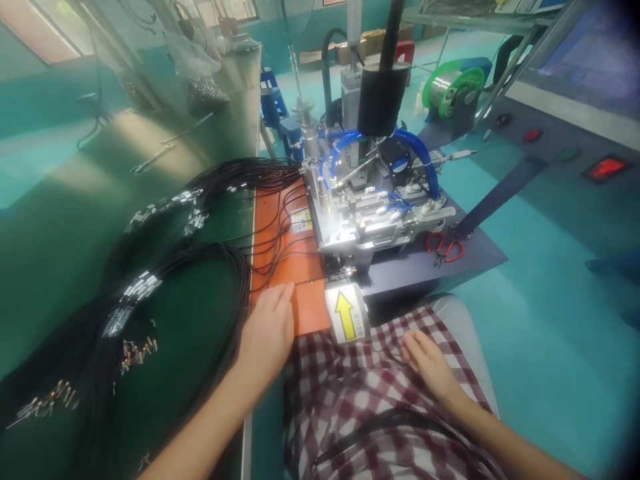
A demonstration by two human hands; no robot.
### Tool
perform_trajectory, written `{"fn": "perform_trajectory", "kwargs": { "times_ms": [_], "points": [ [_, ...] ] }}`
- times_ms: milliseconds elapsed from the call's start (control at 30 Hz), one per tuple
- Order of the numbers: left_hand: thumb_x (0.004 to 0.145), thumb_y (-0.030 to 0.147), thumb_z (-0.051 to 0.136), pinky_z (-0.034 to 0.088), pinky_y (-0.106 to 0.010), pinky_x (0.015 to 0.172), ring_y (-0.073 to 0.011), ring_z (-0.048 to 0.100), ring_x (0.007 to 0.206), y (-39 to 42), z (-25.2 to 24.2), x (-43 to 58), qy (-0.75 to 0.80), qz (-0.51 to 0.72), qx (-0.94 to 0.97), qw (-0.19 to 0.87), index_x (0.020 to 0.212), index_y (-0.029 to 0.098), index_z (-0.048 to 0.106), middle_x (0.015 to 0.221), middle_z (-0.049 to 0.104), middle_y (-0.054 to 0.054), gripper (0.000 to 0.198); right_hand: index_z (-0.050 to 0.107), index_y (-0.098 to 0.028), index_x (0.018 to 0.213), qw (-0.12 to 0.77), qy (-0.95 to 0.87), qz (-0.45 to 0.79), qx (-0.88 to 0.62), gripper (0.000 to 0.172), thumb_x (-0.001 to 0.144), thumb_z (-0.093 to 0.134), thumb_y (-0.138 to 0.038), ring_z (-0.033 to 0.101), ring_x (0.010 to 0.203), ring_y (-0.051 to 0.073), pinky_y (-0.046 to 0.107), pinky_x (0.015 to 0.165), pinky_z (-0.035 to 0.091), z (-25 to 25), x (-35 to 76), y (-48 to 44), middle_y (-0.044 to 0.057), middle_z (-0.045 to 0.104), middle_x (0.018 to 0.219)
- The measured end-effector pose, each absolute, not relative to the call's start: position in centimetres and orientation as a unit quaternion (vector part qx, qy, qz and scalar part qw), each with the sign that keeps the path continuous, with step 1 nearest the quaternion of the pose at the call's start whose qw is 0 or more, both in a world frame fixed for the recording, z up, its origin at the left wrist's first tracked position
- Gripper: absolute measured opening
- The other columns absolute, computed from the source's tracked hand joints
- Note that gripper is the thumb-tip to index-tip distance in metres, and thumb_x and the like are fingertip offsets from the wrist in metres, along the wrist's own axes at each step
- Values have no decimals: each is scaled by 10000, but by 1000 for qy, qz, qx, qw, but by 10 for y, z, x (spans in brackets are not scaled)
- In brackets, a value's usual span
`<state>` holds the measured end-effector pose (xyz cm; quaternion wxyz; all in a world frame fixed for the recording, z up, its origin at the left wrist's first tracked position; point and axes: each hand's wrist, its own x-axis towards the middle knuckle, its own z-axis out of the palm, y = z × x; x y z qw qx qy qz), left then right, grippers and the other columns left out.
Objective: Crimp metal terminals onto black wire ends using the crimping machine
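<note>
My left hand (270,323) is at the front of the orange board (313,310), its thumb and fingers pinched on a thin black cable (313,282). That cable runs from the fingertips toward the front corner of the metal machine (375,213). More black cables lie across the board, their ends in a row along the machine's left edge. A white cover with a yellow arrow (346,315) sits just right of the board. Over the checked apron (370,393) rests my right hand (425,357), fingers curled together, with nothing visible in them.
Thick bundles of black cable (200,257) with metal ends cover the green table (200,373) on the left. Red-handled cutters (445,250) lie on the machine's base. A dark arm carries a control panel (565,133) at right. Behind stands a green wire spool (445,90).
</note>
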<state>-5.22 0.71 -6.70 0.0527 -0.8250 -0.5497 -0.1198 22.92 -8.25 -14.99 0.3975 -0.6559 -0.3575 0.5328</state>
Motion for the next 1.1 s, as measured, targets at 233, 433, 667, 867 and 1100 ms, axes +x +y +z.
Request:
{"fn": "perform_trajectory", "kwargs": {
  "times_ms": [233,433,667,867,1100],
  "points": [
    [909,146,339,540,-365,865,-247,547,1097,40,-59,-53,-546,-127,-828,24,1264,115,558,1172,607,-137,418,405,-238,605,351,-394,558,-640,509,790,436,-712,329,460,127,265,460,315,-146,215,-97,-47,392,529],
    [896,135,325,512,-362,911,-229,531,1101,61,-57,-56,-542,-127,-831,8,1239,131,577,1177,596,-122,425,402,-233,617,316,-416,579,-626,498,821,401,-687,294,439,112,254,449,273,-154,210,-112,-61,377,524],
    [879,102,330,524,-343,878,-210,548,1048,58,-53,-57,-534,-132,-835,2,1220,137,589,1127,603,-115,430,403,-230,645,279,-446,598,-604,404,860,436,-571,355,481,126,267,503,305,-157,205,-122,-53,416,557],
    [868,87,332,516,-361,880,-226,541,1043,58,-48,-55,-531,-120,-839,-18,1218,108,586,1125,588,-135,433,394,-227,658,227,-528,594,-563,333,880,432,-473,410,561,147,269,560,352,-143,188,-119,-44,420,591],
    [864,64,339,458,-358,965,-227,502,1112,64,-43,-51,-535,-71,-840,-58,1208,116,590,1180,549,-135,429,526,-212,838,139,-714,534,-431,149,917,411,-265,546,650,169,278,607,410,-89,131,-110,-3,580,718]
  ]
}}
